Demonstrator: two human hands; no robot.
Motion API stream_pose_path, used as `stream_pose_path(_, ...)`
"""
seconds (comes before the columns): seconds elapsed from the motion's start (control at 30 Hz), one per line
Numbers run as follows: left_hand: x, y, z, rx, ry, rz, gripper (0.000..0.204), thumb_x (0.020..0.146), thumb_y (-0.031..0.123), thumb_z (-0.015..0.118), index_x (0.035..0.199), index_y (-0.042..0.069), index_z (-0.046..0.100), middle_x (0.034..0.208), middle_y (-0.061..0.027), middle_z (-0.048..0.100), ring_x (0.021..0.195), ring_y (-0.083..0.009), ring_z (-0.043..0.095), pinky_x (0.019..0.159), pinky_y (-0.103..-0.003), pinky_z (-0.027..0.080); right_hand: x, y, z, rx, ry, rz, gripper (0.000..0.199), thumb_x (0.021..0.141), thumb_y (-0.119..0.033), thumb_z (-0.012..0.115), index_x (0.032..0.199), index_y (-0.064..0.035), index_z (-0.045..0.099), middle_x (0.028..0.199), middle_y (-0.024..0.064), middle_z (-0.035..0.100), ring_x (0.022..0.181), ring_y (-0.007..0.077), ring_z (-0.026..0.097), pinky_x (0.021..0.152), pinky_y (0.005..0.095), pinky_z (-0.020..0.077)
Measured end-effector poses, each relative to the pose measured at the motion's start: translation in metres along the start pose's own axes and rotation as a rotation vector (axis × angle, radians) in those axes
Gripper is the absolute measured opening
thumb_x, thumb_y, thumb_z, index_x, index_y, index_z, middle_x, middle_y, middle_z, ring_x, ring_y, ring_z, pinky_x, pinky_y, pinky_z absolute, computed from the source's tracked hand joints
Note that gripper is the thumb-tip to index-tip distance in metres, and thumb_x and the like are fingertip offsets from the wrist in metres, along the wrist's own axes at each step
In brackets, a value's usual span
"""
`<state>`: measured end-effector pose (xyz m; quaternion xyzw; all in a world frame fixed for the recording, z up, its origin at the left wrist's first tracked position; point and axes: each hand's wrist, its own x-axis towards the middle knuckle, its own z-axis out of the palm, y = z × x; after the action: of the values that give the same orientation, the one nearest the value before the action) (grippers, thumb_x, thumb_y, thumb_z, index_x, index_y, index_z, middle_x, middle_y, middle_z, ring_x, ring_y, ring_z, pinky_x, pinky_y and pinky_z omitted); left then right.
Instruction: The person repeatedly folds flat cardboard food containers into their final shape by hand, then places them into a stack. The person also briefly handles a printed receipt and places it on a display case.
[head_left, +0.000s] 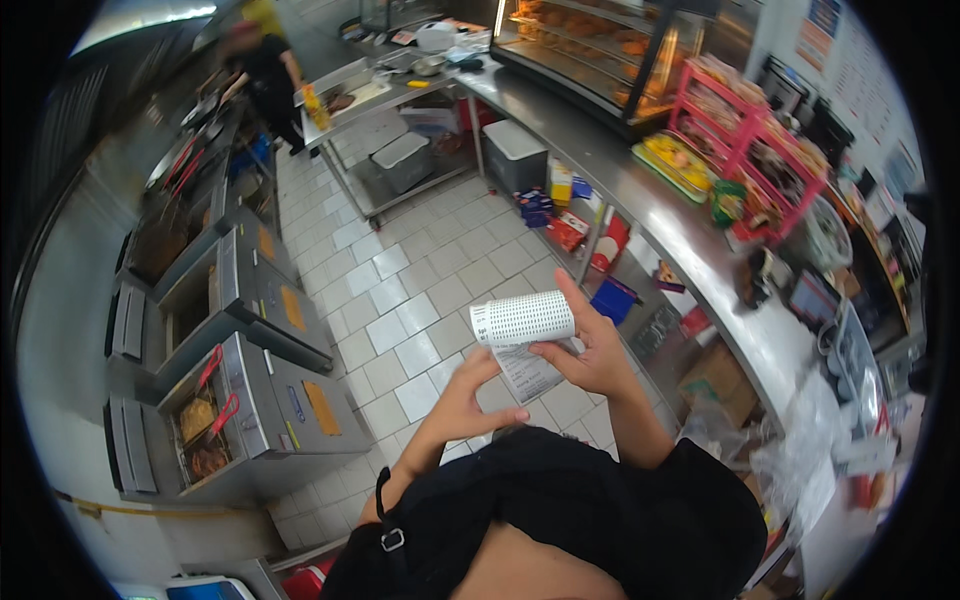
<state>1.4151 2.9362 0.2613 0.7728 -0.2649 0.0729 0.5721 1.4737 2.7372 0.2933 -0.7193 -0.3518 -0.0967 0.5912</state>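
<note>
A white paper slip (522,330) curls over at its top and hangs down with print on it, held up in front of my chest. My right hand (598,352) grips it from the right, thumb across its lower part and fingers behind the curl. My left hand (468,395) sits just below and left of the slip, its fingers bent toward the slip's lower edge and touching it.
Steel fryers (245,400) with baskets line the left. A long steel counter (640,190) runs along the right with a heated display case (590,50), pink racks (745,130) and boxes beneath. White tiled floor (400,290) lies between. Another person (265,75) stands at the far end.
</note>
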Motion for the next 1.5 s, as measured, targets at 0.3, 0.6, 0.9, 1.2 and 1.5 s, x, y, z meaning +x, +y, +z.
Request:
stream_pose_path(0.3, 0.186, -0.102, -0.125, -0.290, 0.522, -0.030, 0.031, 0.075, -0.003, 0.077, 0.100, -0.002, 0.057, 0.108, -0.0114, 0.063, 0.099, -0.0173, 0.063, 0.089, -0.030, 0.047, 0.195, 0.134, 0.030, -0.205, 0.092, -0.230, 0.090, 0.075, -0.009, 0.077, 0.145, 0.0036, 0.021, 0.106, 0.0224, 0.065, 0.089, 0.0381, 0.067, 0.074, 0.0385, 0.0531)
stream_pose_path(0.6, 0.398, -0.270, -0.225, -0.386, 0.188, 0.108, 0.045, 0.071, -0.005, 0.079, 0.101, 0.004, 0.046, 0.108, -0.0094, 0.060, 0.096, -0.0161, 0.061, 0.086, -0.028, 0.048, 0.378, 0.281, 0.012, -0.553, 0.347, -0.211, 0.089, 0.069, -0.010, 0.078, 0.143, 0.0014, 0.030, 0.083, 0.0141, 0.067, 0.069, 0.0319, 0.064, 0.062, 0.0371, 0.0503)
stream_pose_path(0.9, 0.615, -0.350, -0.263, -0.692, -0.077, 0.266, 0.036, 0.072, -0.008, 0.073, 0.099, 0.002, 0.051, 0.100, -0.0145, 0.060, 0.093, -0.0167, 0.059, 0.080, -0.029, 0.048, 0.506, 0.382, -0.048, -0.496, 0.418, -0.001, 0.086, 0.068, -0.027, 0.085, 0.137, 0.0005, 0.043, 0.094, 0.0127, 0.068, 0.085, 0.0285, 0.066, 0.075, 0.0344, 0.0509)
stream_pose_path(1.2, 0.830, -0.442, -0.276, -0.569, -0.384, 0.587, 0.020, 0.058, -0.010, 0.059, 0.073, 0.003, 0.057, 0.078, -0.0144, 0.065, 0.070, -0.0227, 0.064, 0.064, -0.031, 0.051, 0.644, 0.495, -0.159, 0.070, 0.450, -0.057, 0.034, 0.083, -0.009, 0.069, 0.114, 0.0051, 0.062, 0.108, 0.0183, 0.066, 0.094, 0.0243, 0.066, 0.081, 0.0296, 0.0485)
stream_pose_path(1.5, 0.975, -0.544, -0.281, -0.933, -0.444, 0.296, 0.020, 0.072, -0.008, 0.066, 0.079, 0.007, 0.055, 0.090, -0.0177, 0.065, 0.084, -0.0224, 0.062, 0.075, -0.032, 0.049, 0.753, 0.584, -0.221, -0.026, 0.669, 0.006, 0.025, 0.086, 0.009, 0.059, 0.109, 0.0028, 0.067, 0.094, 0.0128, 0.070, 0.083, 0.0117, 0.064, 0.069, 0.0228, 0.0488)
